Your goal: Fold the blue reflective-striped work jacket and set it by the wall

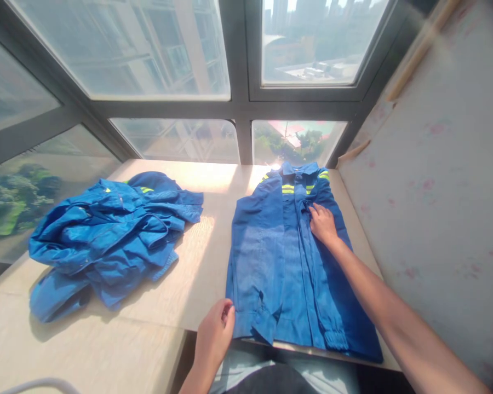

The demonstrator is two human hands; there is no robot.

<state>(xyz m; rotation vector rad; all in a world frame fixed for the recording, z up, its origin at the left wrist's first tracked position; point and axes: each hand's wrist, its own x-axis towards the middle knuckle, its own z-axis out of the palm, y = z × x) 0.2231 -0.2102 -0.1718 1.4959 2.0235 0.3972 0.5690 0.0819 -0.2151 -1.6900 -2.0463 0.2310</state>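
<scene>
A blue work jacket (257,241) lies front up on the table, its collar toward the window and its hem toward me. Yellow-green reflective bands cross its chest and shoulders. One sleeve lies folded lengthwise over the front, its gathered cuff at the hem. My right hand (322,223) rests on the upper chest, fingers extended over the cloth beside the fold. At the lower left corner my left hand (217,331) has its fingers curled in, touching or very near the side edge. No cloth shows clearly between them.
A second blue garment (119,235) with yellow-green strips lies crumpled on the left of the pale wooden table (148,342). Grey-framed windows (240,109) stand behind. On the right, a flowered wall (435,191) borders the table. A grey curved tube or cable (45,384) shows at the lower left.
</scene>
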